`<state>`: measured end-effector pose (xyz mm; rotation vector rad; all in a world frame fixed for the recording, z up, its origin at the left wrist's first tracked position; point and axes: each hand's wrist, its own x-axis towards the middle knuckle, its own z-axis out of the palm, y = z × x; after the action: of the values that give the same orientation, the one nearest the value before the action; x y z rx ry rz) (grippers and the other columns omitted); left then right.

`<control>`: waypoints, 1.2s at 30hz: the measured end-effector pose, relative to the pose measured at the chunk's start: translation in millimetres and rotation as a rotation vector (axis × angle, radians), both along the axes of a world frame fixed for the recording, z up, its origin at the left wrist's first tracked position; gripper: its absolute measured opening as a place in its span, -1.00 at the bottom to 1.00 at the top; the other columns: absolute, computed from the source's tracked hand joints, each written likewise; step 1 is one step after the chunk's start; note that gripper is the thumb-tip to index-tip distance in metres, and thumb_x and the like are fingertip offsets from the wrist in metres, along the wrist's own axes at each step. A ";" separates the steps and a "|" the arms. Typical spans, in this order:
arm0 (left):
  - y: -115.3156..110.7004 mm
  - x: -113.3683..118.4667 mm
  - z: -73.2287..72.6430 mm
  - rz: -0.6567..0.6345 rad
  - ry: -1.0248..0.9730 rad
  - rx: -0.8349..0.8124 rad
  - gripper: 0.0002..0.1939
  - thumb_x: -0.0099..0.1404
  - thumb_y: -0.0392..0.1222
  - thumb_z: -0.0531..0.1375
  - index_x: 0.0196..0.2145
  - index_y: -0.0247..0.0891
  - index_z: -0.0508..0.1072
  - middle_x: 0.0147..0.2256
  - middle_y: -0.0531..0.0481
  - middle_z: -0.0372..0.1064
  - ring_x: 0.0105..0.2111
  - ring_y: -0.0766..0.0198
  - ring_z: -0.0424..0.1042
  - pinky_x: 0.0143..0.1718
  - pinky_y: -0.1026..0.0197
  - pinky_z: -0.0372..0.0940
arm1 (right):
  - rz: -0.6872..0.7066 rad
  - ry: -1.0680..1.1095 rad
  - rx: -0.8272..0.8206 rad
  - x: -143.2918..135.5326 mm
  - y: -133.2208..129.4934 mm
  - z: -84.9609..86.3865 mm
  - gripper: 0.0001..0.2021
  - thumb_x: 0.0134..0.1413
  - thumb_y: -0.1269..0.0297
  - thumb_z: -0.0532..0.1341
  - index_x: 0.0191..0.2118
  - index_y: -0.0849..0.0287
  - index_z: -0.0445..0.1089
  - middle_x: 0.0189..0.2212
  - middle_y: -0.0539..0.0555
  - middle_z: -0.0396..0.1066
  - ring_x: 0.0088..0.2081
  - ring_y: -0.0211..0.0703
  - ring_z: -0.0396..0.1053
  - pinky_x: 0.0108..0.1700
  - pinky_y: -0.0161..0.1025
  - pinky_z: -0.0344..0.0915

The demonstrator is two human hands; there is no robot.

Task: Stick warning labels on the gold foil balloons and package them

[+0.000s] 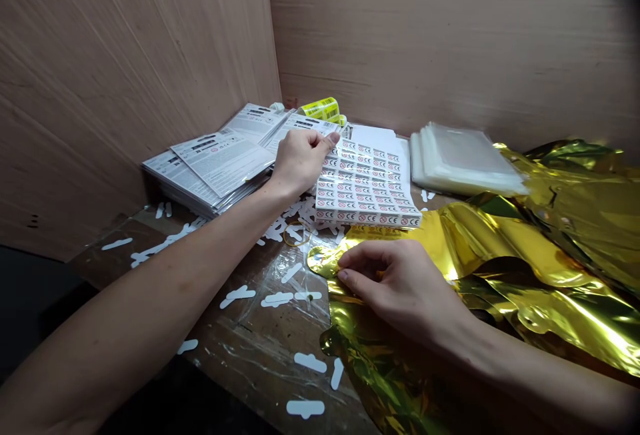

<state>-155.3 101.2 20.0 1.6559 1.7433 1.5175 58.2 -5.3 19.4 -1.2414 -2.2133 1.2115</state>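
A sheet of small printed stickers lies in the middle, its near edge slightly raised. My left hand is at the sheet's upper left corner, thumb and forefinger pinched together; whatever they grip is too small to make out. Shiny gold foil spreads over the right side, with a rounded tab at its left edge. Just right of that tab, my right hand pinches the foil between thumb and fingers.
Stacks of printed packs stand at the back left, beside a yellow label roll. Clear plastic bags are piled at the back right. White cut-outs litter the table. Wooden panels rise behind.
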 end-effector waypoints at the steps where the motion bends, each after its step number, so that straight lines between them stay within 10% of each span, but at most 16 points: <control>1: 0.6 -0.4 -0.6 -0.002 0.000 0.005 -0.51 0.42 0.08 0.23 -0.56 -0.31 0.43 -0.58 0.01 0.23 -0.51 0.31 0.20 -0.46 0.19 0.03 | 0.001 0.005 0.007 -0.1 -0.7 0.2 -0.89 0.07 0.34 0.29 -0.35 0.14 0.60 -0.45 0.02 0.58 -0.43 -0.14 0.48 -0.40 -0.23 0.30; 19: -1.6 -2.0 -3.5 -0.021 0.051 -0.026 -0.49 0.38 0.13 0.22 -0.60 -0.26 0.39 -0.60 0.04 0.26 -0.52 0.29 0.18 -0.47 0.19 -0.01 | -0.023 -0.020 0.374 -2.4 -0.5 -4.1 -0.78 -0.02 0.37 0.30 -0.18 0.16 0.51 -0.32 0.04 0.47 -0.44 -0.25 0.37 -0.33 -0.24 0.31; 29: -3.3 -2.6 -4.4 -0.031 0.066 -0.038 -0.47 0.37 0.17 0.21 -0.60 -0.25 0.36 -0.60 0.05 0.24 -0.53 0.29 0.18 -0.48 0.20 -0.01 | -0.039 -0.119 0.180 -5.9 9.3 6.8 -0.87 0.08 0.32 0.28 -0.22 0.15 0.52 -0.53 -0.05 0.48 -0.52 -0.23 0.36 -0.43 -0.28 0.19; 36: -2.4 -2.4 -4.7 -0.052 0.078 -0.035 -0.48 0.37 0.17 0.21 -0.61 -0.24 0.37 -0.62 0.06 0.23 -0.54 0.29 0.17 -0.49 0.21 -0.03 | 0.057 -0.346 0.494 -0.3 15.1 1.3 -0.83 0.21 0.30 0.19 -0.20 0.07 0.55 -0.50 0.01 0.52 -0.47 -0.18 0.35 -0.41 -0.25 0.03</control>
<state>-157.7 98.7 15.3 1.7514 1.7415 1.4093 57.8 9.8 20.8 -1.2471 -2.5869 0.4301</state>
